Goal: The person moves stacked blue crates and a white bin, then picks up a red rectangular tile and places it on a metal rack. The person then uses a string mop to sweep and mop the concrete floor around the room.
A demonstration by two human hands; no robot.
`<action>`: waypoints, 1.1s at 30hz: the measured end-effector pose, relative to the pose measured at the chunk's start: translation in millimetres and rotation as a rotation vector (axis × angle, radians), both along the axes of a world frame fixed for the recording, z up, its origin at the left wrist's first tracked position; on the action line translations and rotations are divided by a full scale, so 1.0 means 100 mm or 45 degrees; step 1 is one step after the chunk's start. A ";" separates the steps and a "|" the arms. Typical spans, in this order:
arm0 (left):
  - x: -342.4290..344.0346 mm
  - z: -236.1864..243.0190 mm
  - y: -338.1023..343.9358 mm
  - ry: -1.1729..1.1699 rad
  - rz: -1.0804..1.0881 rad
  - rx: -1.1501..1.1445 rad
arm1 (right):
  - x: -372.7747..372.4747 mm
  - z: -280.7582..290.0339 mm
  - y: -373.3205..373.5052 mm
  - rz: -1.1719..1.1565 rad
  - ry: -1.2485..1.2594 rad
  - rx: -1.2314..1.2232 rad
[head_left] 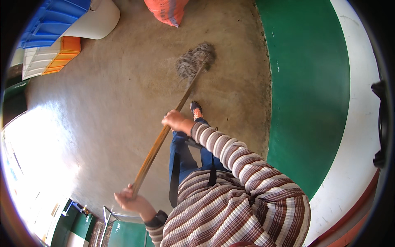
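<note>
Fingers of the right hand point(175, 120) are wrapped round the mop handle point(154, 151); can't tell from here if the left hand point(139, 204) is closed round its end. Grey mop head point(194, 61)'s down on the floor point(119, 99).

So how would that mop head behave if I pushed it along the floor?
The mop head will likely flop and splay, since its grey strands look loose and stringy. The wooden handle should feel stiff, as it looks straight and solid. Whether the strands are wet, hence heavy, I can't tell.
</note>
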State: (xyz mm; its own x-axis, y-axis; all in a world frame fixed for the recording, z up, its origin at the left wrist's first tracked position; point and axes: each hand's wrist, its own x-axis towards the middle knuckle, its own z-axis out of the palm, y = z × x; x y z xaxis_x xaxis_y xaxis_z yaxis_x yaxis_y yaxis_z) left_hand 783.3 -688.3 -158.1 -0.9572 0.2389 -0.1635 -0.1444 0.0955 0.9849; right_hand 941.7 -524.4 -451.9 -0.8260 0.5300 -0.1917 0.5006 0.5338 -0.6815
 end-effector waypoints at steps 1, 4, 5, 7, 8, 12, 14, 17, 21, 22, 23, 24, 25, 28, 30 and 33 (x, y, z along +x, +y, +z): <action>0.11 -0.07 0.20 -0.044 -0.118 0.045 | 0.23 -0.04 0.16 -0.082 0.034 0.053; 0.53 -0.20 0.81 -0.094 -0.472 0.142 | 0.96 -0.04 0.58 -0.407 0.344 0.176; 0.68 -0.23 1.02 -0.023 -0.616 0.140 | 1.17 -0.02 0.71 -0.487 0.372 0.161; 0.95 -0.30 1.38 0.268 -0.928 0.123 | 1.53 0.05 0.87 -0.744 0.442 0.104; 1.05 -0.32 1.52 0.523 -1.097 0.083 | 1.70 0.08 0.91 -0.811 0.366 0.183; 1.26 -0.32 1.84 -0.304 -1.266 0.536 | 2.08 0.16 0.81 -1.014 0.342 0.319; 1.22 -0.30 1.92 -0.581 -1.315 0.639 | 2.07 0.17 0.67 -1.103 0.306 0.346; 0.97 -0.21 2.00 -0.703 -1.443 0.661 | 1.84 0.20 0.43 -1.210 0.265 0.292; 0.43 0.05 1.98 -0.668 -1.559 0.625 | 1.26 0.28 0.28 -1.256 0.265 0.287; 0.27 0.11 1.97 -0.644 -1.571 0.637 | 1.08 0.30 0.28 -1.252 0.282 0.294; 0.09 0.17 1.95 -0.615 -1.575 0.639 | 0.86 0.32 0.31 -1.247 0.305 0.302; -0.10 0.23 1.93 -0.596 -1.535 0.647 | 0.61 0.35 0.35 -1.214 0.327 0.302; -0.32 0.29 1.90 -0.526 -1.517 0.654 | 0.37 0.38 0.39 -1.186 0.345 0.304; -0.97 0.43 1.72 -0.306 -1.358 0.618 | -0.42 0.46 0.55 -1.027 0.427 0.338; -1.44 0.48 1.52 -0.188 -1.250 0.663 | -1.04 0.49 0.61 -0.910 0.564 0.327; -2.13 0.54 1.12 -0.049 -1.083 0.706 | -1.99 0.53 0.59 -0.716 0.621 0.247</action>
